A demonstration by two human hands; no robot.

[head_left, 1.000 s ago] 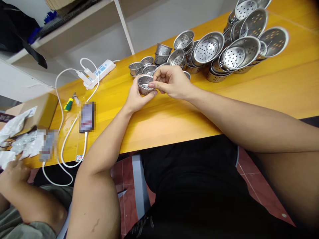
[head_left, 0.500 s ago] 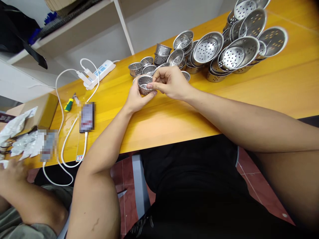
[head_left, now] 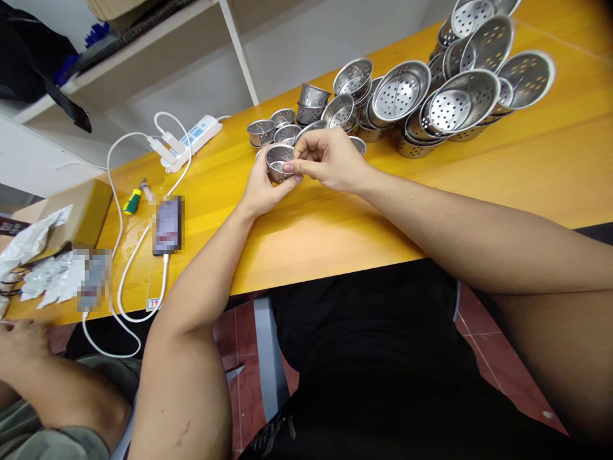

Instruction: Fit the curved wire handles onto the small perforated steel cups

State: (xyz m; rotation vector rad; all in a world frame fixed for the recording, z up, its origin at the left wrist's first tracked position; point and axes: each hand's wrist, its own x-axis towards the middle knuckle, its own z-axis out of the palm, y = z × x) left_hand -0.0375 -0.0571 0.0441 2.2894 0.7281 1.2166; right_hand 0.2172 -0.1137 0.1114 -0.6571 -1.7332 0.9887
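My left hand (head_left: 262, 190) is wrapped round a small perforated metal strainer cup (head_left: 276, 155), thumb along its near side. The cup is tilted, its open mouth facing up toward me. Over the cup's right side, my right hand (head_left: 325, 156) is closed in a pinch, with the thumb tip at the cup's inside and the other fingers curled. What the pinch holds, if anything, is hidden. Just behind both hands stand more small metal strainer cups (head_left: 261, 131), some stacked, with thin wires showing inside several.
Larger perforated strainer cups (head_left: 401, 92) stand in stacks to the right. On the left lie a power strip (head_left: 191, 144), white cables, a phone (head_left: 167, 225), a green-yellow-handled tool (head_left: 133, 201), plastic bags (head_left: 52, 278) and a cardboard box (head_left: 83, 214). A co-worker's hand (head_left: 23, 342) is at lower left.
My hands and the small strainer cup stay almost where they were. The co-worker's hand at the lower left has moved down slightly.
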